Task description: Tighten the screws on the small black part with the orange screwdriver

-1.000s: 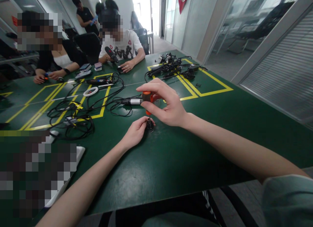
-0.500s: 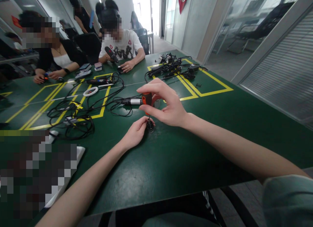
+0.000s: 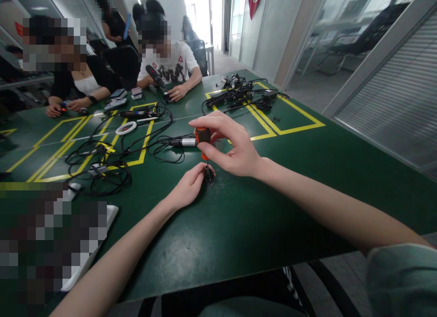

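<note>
My right hand (image 3: 232,146) is closed around the orange and dark grey handle of a screwdriver (image 3: 203,135), fingers on top and thumb at the near side. Its thin shaft points straight down into a small dark round part (image 3: 209,176) on the green table. With its fingertips, my left hand (image 3: 187,186) grips that part from the left and steadies it against the tabletop. The screwdriver's tip is hidden inside the part, whose exact kind is too small to make out.
Just behind my hands lies a silver and black cylindrical device (image 3: 187,142) with a cable. Tangled black cables (image 3: 99,166) spread to the left, and a heap of black cables (image 3: 239,91) lies farther back. Two people sit across the green table (image 3: 273,207), one holding a black tool (image 3: 154,75).
The screwdriver handle has turned a little and leans slightly more to the left in my right hand. My left hand and the dark round part stay in place.
</note>
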The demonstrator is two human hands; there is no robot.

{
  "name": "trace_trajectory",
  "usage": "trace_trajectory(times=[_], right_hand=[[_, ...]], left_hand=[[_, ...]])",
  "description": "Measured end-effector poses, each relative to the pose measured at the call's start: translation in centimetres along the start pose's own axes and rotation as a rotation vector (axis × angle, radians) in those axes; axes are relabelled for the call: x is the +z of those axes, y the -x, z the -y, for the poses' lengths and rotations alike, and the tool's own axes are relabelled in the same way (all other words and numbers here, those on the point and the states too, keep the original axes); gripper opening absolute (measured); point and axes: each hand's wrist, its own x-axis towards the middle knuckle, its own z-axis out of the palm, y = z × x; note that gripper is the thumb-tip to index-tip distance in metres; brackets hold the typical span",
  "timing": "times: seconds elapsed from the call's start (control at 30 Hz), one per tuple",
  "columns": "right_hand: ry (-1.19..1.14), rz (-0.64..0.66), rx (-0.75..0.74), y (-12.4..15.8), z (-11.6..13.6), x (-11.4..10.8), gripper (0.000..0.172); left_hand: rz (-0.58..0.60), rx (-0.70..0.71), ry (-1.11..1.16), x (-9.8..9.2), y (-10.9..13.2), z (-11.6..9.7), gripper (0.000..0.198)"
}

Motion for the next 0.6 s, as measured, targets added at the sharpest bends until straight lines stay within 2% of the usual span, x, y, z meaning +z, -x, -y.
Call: trace_trajectory(times=[0.3,0.6], right_hand=[[0.041,-0.022,-0.015,0.16,-0.34,0.02,0.028],[0.036,0.019,0.007,0.08,-0.19,-0.17,0.027]], left_hand=[[-0.021,0.014,-0.008,-0.03,-0.13,0.49,0.033],[-0.024,0.016,-0.019,-0.14,-0.1,0.51,0.033]])
